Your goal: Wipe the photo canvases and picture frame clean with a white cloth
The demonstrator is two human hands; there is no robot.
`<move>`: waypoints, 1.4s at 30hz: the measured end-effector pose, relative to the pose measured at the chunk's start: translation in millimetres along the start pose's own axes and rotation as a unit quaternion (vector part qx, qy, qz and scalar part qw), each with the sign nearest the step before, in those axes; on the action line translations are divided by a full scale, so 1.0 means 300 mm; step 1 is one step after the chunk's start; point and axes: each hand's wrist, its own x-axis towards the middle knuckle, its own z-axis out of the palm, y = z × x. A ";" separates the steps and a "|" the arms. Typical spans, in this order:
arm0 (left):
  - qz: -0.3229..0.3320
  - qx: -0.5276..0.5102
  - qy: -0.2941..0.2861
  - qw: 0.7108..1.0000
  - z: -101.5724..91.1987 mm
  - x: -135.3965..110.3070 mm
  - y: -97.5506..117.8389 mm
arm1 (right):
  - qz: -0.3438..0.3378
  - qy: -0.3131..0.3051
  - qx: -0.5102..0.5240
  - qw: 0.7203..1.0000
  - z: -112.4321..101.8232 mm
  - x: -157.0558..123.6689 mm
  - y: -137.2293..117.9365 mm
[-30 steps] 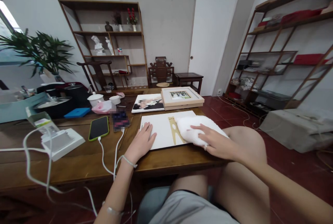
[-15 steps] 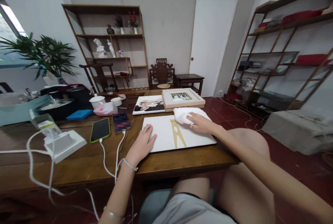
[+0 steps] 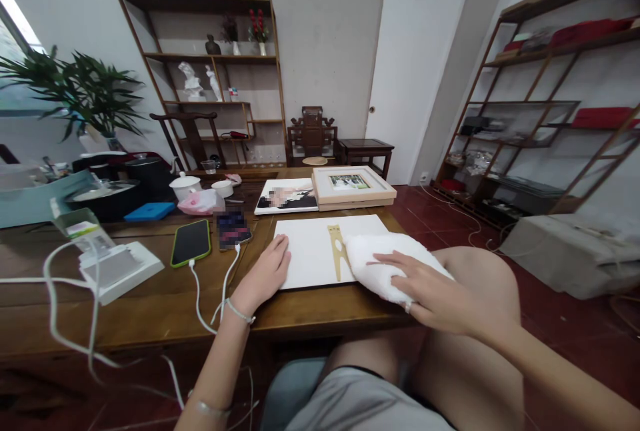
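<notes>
Flat on the table edge lies a white board (image 3: pixel 307 251), perhaps the back of a picture. A gold-coloured, two-legged piece (image 3: pixel 334 237), like a picture stand's leg, is on its middle, one leg partly covered. My left hand (image 3: pixel 267 263) rests on the board's left edge, fingers stretched out. A thick white cloth (image 3: pixel 367 261) covers the board's right side and reaches over the front edge. My right hand (image 3: pixel 425 284), with a ring on one finger, grips the cloth from above; part of the fingers sinks into it.
Behind the board are a framed picture (image 3: pixel 353 194) and an unframed print (image 3: pixel 285 197). To the left lie a green-cased phone (image 3: pixel 191 243), a second phone (image 3: pixel 233 229), white charging cables (image 3: pixel 197 304), an opened white box (image 3: pixel 125 267) and a lidded white cup (image 3: pixel 185 185).
My right hand has drawn the cloth towards me and to the right, from the board's far right corner to its near right edge. My left hand stays at the left edge.
</notes>
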 end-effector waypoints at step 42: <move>0.001 -0.037 0.042 0.998 0.031 -0.004 0.008 | -0.123 0.034 -0.057 0.990 0.061 0.395 -0.110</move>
